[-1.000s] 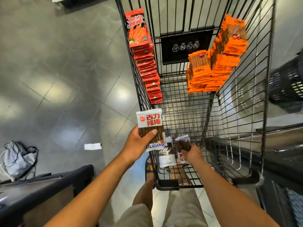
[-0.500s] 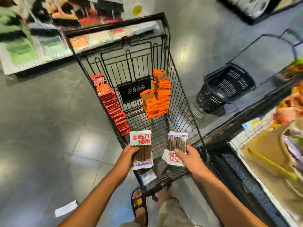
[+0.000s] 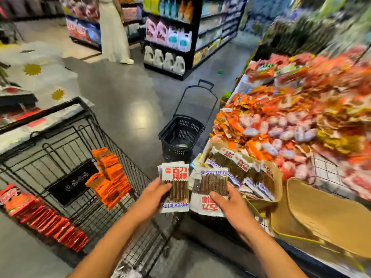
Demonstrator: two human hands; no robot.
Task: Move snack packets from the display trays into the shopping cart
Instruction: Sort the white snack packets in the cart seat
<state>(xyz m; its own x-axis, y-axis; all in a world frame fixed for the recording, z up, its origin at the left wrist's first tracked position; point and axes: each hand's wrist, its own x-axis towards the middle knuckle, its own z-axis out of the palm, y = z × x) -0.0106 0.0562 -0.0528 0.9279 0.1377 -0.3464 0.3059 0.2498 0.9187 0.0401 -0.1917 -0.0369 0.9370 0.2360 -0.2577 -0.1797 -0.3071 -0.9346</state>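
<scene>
Both hands have swung from the cart [image 3: 50,110] to the display tray [image 3: 279,177], left hand [image 3: 152,194] gripping a packet [image 3: 175,177], right hand [image 3: 228,203] a second packet [image 3: 210,181] (upside down), so next I'd judge: back over the cart, release.

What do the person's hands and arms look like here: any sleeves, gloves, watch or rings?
No sleeves show: the left forearm and right forearm are bare down to the frame's bottom edge. The left hand and right hand are ungloved, with no watch, wristband or ring visible.
</scene>
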